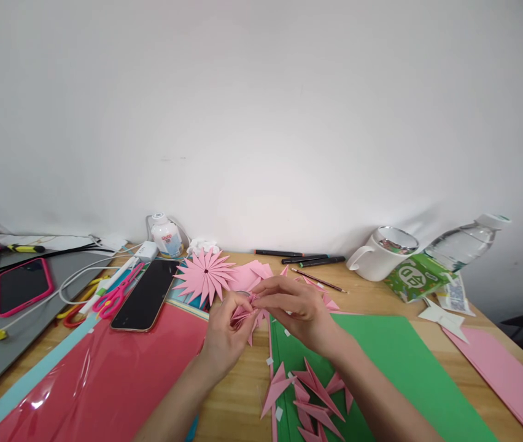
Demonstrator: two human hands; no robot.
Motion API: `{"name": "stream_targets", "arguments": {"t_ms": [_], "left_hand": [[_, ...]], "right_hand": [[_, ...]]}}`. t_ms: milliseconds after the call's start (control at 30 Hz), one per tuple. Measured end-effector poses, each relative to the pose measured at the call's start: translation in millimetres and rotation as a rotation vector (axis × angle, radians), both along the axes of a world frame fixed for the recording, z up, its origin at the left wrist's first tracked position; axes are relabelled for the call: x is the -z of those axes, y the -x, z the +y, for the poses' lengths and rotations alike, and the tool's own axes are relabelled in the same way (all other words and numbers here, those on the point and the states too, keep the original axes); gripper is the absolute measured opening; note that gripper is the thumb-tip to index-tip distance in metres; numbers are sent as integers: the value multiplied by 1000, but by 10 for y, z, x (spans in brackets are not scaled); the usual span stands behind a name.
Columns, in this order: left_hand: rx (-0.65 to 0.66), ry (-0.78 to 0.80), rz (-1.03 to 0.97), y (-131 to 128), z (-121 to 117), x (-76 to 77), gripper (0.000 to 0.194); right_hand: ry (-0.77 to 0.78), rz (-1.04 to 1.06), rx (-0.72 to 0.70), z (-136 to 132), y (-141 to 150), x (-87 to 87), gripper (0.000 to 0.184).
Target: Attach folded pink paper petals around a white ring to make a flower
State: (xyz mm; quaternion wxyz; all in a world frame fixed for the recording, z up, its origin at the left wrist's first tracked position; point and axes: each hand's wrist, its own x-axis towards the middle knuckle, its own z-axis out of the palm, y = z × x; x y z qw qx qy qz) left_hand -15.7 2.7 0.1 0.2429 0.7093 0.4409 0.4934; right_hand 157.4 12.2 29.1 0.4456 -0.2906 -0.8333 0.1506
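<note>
One green packet (420, 279) bears white lettering, seemingly "4D"; red print on the white bottle (167, 238) is too small to read. Your forearms slant inward, your left hand (228, 328) and right hand (302, 310) meeting above the desk (234, 393). Both hands' fingers pinch the folded pink paper (242, 315) between them.

High room is open before the plain white wall (261, 123). Low over the wooden counter (236, 393), the bare right part of the flat green sheet (402, 353) leaves a way through; spiky pink folded-paper pieces (319, 390) clutter its left part. The white handled mug (372, 261), green printed packet (413, 277) and leaning clear plastic bottle (464, 245) block the back right, the small white bottle (167, 238) the back left.
</note>
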Motion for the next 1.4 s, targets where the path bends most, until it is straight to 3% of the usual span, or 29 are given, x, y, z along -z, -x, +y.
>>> {"name": "stream_targets", "arguments": {"t_ms": [400,800,1400], "left_hand": [[23,26,7,-5,-2,-11,11],[51,-24,8,-18,-6,-9,12],[100,-34,15,-24,3,45,10]], "right_hand": [[78,-11,-11,-9,-4,17,20],[87,42,66,-31,-2,-129,6],[160,-30,61,-26,-14,-64,5]]}}
